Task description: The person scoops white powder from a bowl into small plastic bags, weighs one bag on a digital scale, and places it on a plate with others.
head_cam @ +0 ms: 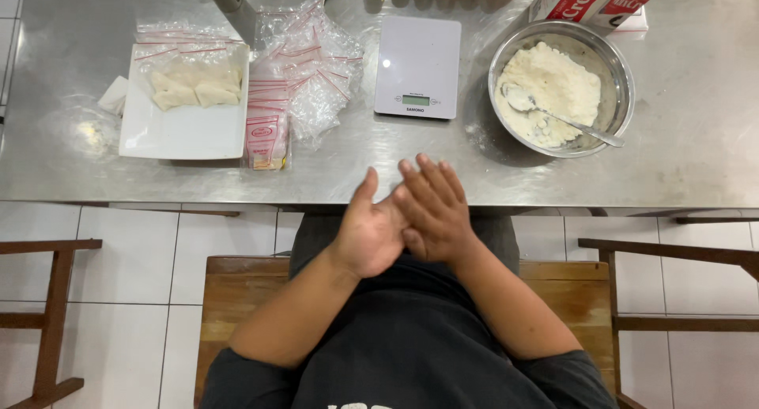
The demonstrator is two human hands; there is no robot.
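Both hands are empty and pressed together just off the near edge of the brushed stainless-steel surface, above the person's lap. The left hand has its fingers straight and close together, thumb raised, its palm turned toward the other hand. The right hand lies against it with its fingers spread a little, its back toward the camera. Neither touches anything on the surface.

Nearest to the hands, a little farther in and centred, lies a flat white rectangular digital kitchen scale with a small grey display on its near edge. To the right of it stands a round shiny metal mixing bowl holding a heap of white powdery flour; a metal spoon rests in the flour with its handle lying over the bowl's near right rim. Beyond the bowl, at the far edge, lies a red and white carton.

To the left of the scale is a loose pile of small clear zip bags with red seal strips. Left again is a white square plate with pale yellowish dough pieces at its far side, partly under more clear bags. A dusting of white powder marks the surface left of the plate.
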